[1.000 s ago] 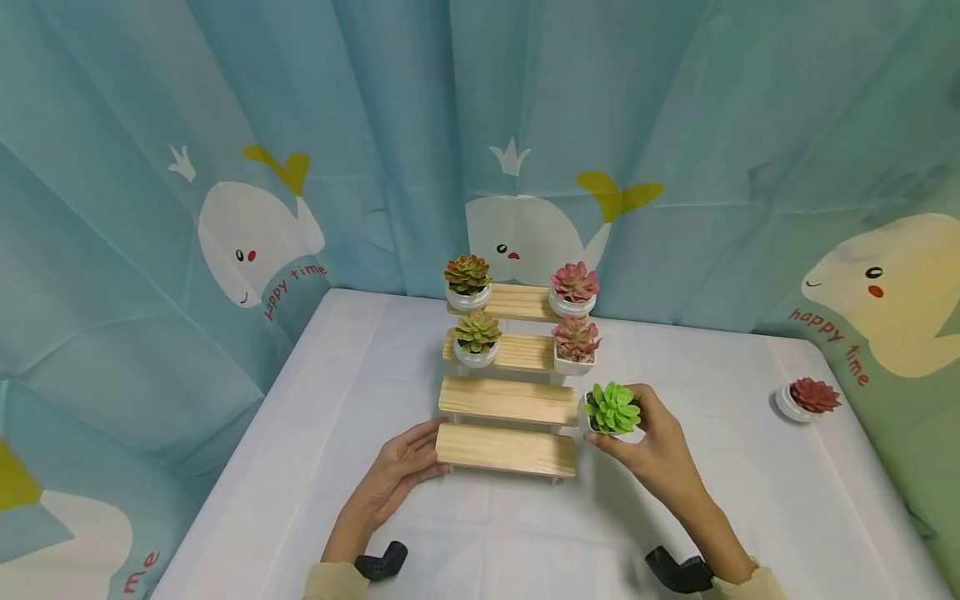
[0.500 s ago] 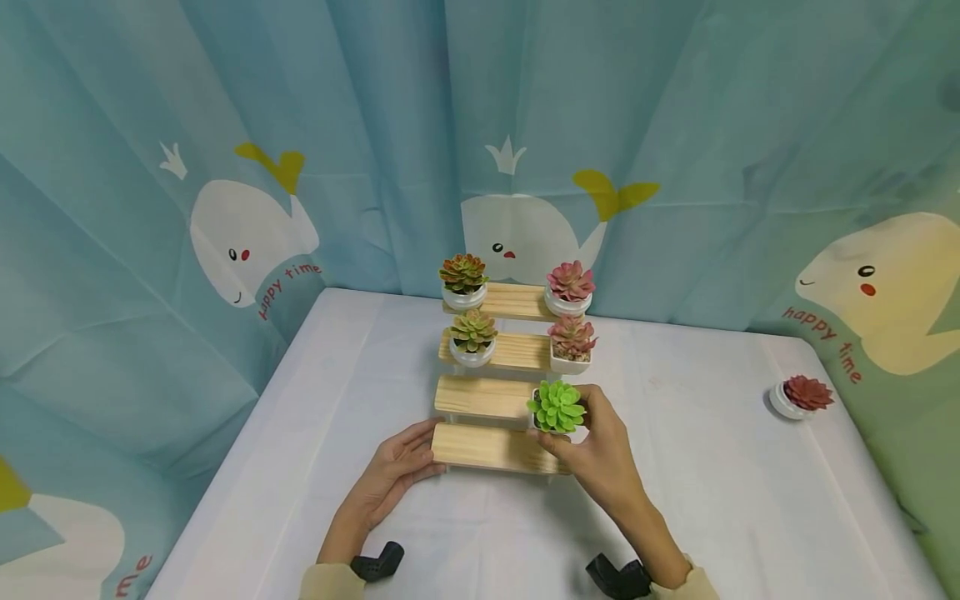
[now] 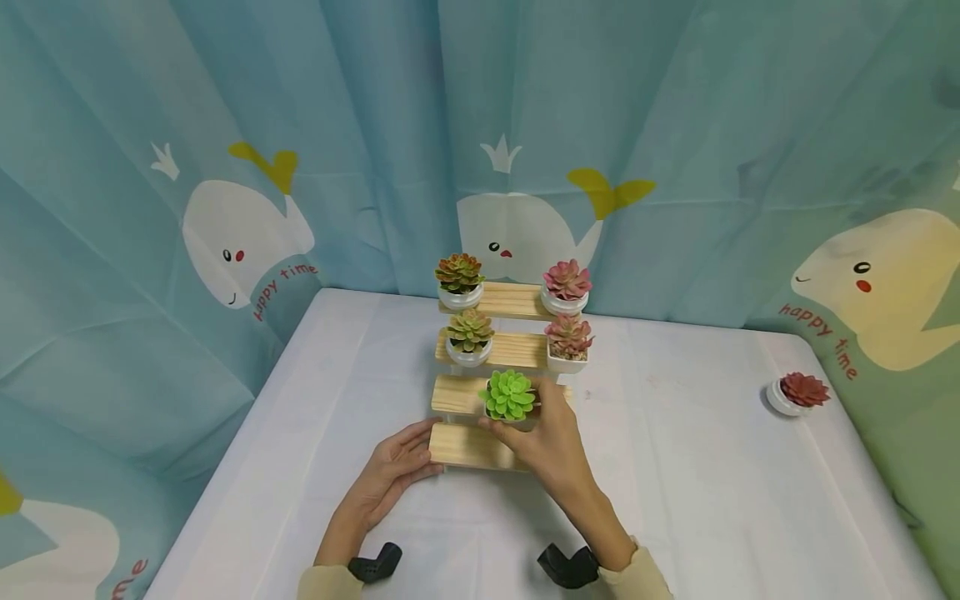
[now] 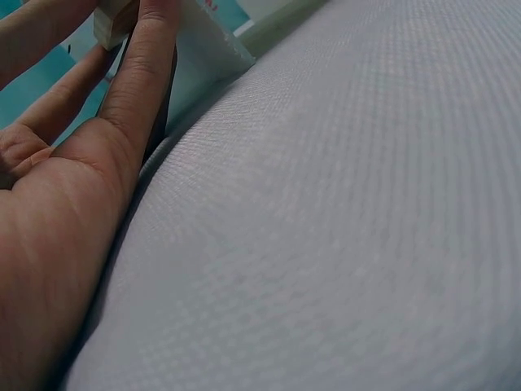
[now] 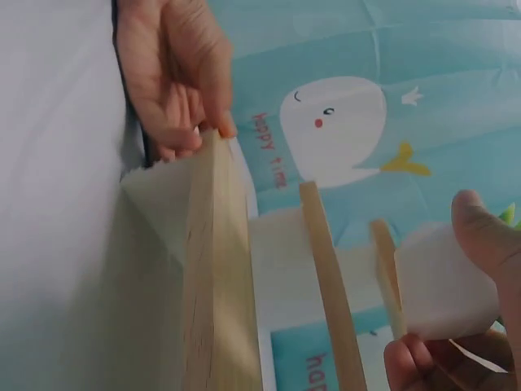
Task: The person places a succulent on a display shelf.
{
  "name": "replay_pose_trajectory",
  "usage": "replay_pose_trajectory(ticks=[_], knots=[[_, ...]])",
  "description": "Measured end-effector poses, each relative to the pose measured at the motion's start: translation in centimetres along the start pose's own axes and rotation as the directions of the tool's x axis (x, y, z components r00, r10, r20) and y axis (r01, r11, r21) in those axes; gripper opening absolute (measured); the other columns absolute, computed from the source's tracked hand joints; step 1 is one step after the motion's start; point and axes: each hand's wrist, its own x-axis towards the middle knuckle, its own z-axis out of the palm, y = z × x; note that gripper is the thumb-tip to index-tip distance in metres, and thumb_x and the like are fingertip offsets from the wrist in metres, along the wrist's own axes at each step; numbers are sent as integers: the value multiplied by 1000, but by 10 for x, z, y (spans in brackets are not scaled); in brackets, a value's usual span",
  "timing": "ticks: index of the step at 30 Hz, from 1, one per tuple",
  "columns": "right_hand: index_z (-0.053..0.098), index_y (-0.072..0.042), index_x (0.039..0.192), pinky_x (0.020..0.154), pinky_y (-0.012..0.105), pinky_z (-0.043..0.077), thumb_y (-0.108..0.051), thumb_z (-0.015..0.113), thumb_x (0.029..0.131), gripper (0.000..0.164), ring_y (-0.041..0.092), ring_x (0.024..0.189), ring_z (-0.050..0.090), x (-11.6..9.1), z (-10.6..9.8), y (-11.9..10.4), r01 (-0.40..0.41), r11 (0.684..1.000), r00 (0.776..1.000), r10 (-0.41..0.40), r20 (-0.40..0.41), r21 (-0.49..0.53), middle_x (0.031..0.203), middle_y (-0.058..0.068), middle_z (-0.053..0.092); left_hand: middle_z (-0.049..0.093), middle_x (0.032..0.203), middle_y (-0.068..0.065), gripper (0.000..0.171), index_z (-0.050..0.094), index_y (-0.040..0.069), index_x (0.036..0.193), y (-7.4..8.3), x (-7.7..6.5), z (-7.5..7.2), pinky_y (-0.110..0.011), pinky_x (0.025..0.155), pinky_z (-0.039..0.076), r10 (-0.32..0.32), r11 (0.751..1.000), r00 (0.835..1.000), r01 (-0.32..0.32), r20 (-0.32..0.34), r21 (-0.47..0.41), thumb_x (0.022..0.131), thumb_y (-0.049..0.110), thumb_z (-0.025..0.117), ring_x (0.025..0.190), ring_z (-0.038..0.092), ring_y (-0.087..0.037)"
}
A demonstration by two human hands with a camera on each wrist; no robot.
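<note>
A bright green succulent (image 3: 508,393) in a white pot is in my right hand (image 3: 553,437), thumb and fingers on either side of the pot. It is over the second-lowest step of a wooden tiered stand (image 3: 465,446). From the right wrist view, the white pot (image 5: 444,281) is beside the edges of the steps. My left hand (image 3: 393,468) grips the left end of the lowest step. In the left wrist view, fingers (image 4: 146,73) and thumb lie around the wooden step end (image 4: 114,23).
Upper steps carry an orange-green succulent (image 3: 460,275), a yellow-green one (image 3: 470,332), a pink one (image 3: 567,283) and a pink one in a square pot (image 3: 568,340). A dark red succulent (image 3: 802,390) stands at the table's right. A whale-print curtain (image 3: 360,125) hangs behind.
My right hand has moved left with the green succulent, from beside the stand's right end to over the second-lowest step. My left hand stays at the lowest step's left end.
</note>
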Motion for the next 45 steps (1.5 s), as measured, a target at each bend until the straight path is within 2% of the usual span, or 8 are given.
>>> replay_pose_trajectory(ticks=[4, 11, 15, 24, 36, 45], knots=[[59, -8, 124, 86, 34, 59, -24, 96, 75, 63, 15, 101, 64, 4, 10, -5, 17, 1000, 1000, -17, 10, 2, 117, 5, 66, 22, 169, -29, 71, 21, -5, 163, 1, -1, -1, -30, 105, 58, 2, 1000, 1000, -2, 4, -1, 104, 6, 59, 134, 56, -14], [58, -8, 129, 75, 26, 52, -20, 95, 76, 66, 17, 89, 59, 10, 25, -11, 74, 997, 997, -73, 20, -28, 116, 5, 67, 19, 170, -29, 72, 19, -5, 163, 2, -1, -1, -29, 106, 58, -6, 1000, 1000, 6, 1, -6, 104, 6, 58, 135, 56, -13], [58, -7, 131, 73, 24, 48, -22, 95, 77, 67, 20, 86, 57, 12, 32, -13, 73, 996, 997, -71, 37, -53, 115, 6, 65, 17, 171, -28, 72, 19, -6, 163, 3, -2, 0, -29, 106, 58, -8, 1000, 1000, 8, -2, -13, 104, 6, 58, 137, 54, -14], [58, -4, 129, 73, 27, 48, -20, 94, 78, 64, 15, 85, 54, 14, 40, -19, 44, 995, 999, -43, 12, -88, 116, 8, 65, 18, 170, -29, 71, 19, -6, 163, 3, -2, 1, -29, 105, 58, -1, 1000, 1000, 1, 5, -13, 104, 5, 58, 136, 55, -14], [54, -1, 133, 90, 41, 57, -21, 92, 81, 68, 23, 106, 62, 15, 43, -21, 19, 994, 999, -15, 34, -107, 126, 14, 64, 18, 170, -29, 71, 20, -5, 163, 3, 0, 0, -30, 106, 58, -2, 1000, 1000, 2, 6, -15, 105, 6, 58, 137, 55, -14], [52, 2, 137, 105, 50, 55, -21, 91, 82, 72, 33, 123, 62, 15, 45, -18, 29, 995, 999, -25, 49, -94, 131, 19, 63, 18, 171, -28, 73, 19, -5, 164, 2, 0, 1, -29, 106, 58, -21, 999, 1000, 21, -4, -31, 104, 6, 59, 137, 55, -14]])
